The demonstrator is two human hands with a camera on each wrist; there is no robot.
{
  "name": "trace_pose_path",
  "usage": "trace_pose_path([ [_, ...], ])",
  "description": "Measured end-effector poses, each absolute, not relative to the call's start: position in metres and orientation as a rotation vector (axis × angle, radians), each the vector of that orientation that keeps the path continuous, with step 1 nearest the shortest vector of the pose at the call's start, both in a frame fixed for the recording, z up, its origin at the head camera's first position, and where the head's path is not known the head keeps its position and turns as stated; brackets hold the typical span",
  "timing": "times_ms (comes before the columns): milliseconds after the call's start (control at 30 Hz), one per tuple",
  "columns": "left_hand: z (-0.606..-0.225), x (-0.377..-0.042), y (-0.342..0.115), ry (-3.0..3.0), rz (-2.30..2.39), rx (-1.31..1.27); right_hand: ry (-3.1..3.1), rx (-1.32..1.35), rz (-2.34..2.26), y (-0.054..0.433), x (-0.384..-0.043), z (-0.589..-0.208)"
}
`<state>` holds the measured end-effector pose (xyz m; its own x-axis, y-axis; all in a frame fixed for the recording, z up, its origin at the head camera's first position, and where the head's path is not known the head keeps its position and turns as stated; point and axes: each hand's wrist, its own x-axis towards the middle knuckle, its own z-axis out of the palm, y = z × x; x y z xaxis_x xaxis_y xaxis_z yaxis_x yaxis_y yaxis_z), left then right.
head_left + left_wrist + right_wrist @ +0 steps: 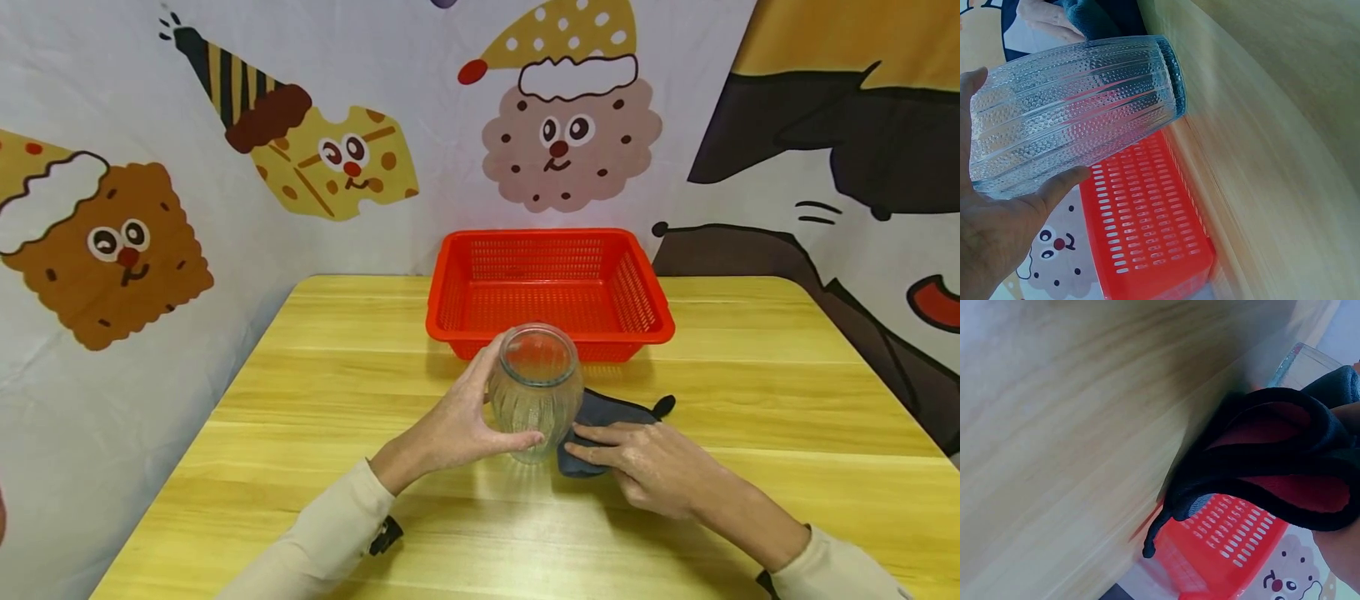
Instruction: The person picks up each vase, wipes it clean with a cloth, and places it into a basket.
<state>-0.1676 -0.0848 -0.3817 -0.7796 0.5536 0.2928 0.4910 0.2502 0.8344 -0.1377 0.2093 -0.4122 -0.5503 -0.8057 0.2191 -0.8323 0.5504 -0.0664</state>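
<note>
A clear ribbed glass jar [536,404] with a wide round mouth stands upright in front of me; whether its base touches the table I cannot tell. My left hand [468,412] grips it from the left, thumb across the near side, and the left wrist view shows the jar's dotted glass [1079,106]. On the right, my right hand [660,467] holds a folded dark grey-blue cloth [611,408] against the jar's lower side. The cloth's black edging and reddish inner side [1304,490] show in the right wrist view, where most of that hand is hidden.
A red plastic basket [551,337] with slotted walls stands behind the jar at the back of the wooden table [322,400]. Behind the table hangs a white backdrop [435,100] printed with cartoon biscuits and cheese.
</note>
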Motion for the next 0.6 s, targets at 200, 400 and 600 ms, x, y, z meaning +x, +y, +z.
trace_pose_path([
  [200, -0.3808, -0.1685, -0.0851, 2.420, 1.598, 1.048, -2.636, 1.407, 0.225, 0.2069, -0.1385, -0.4106],
  [400, -0.3803, -0.1682, -0.0849, 2.438, 1.584, 1.048, -2.654, 1.408, 0.179, 0.2050, -0.1384, -0.4097],
  [600, -0.3804, -0.1685, -0.0840, 2.425, 1.593, 1.054, -2.671, 1.413, 0.151, 0.2040, -0.1377, -0.4098],
])
